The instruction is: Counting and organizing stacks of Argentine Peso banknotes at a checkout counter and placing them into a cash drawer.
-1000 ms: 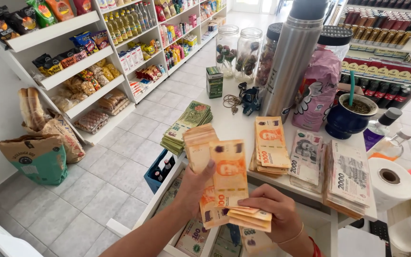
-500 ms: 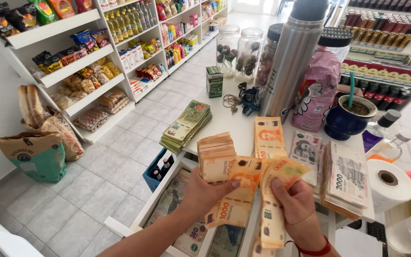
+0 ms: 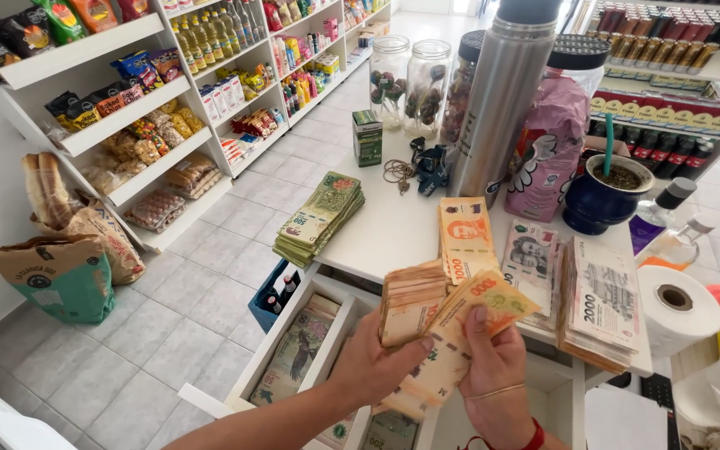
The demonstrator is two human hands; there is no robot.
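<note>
Hands: left hand (image 3: 377, 362) clasps thick stack of orange paper banknotes (image 3: 414, 304) above white bench (image 3: 393, 229) edge; right hand (image 3: 493, 367) pinches one fanned note. Advisable: peel notes singly, thumb steady, stack squared.

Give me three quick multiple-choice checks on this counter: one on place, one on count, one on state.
1. Where is the green banknote stack?
A. at the counter's left edge
B. in the drawer
C. on a shelf

2. How many glass jars stand behind the steel flask?
A. one
B. three
C. five

3. The drawer under the counter is:
A. shut
B. removed
C. pulled open

Answers: 1 A, it overhangs the edge; 2 B, three lids show; 3 C, notes inside are visible below the left hand and right hand.
</note>
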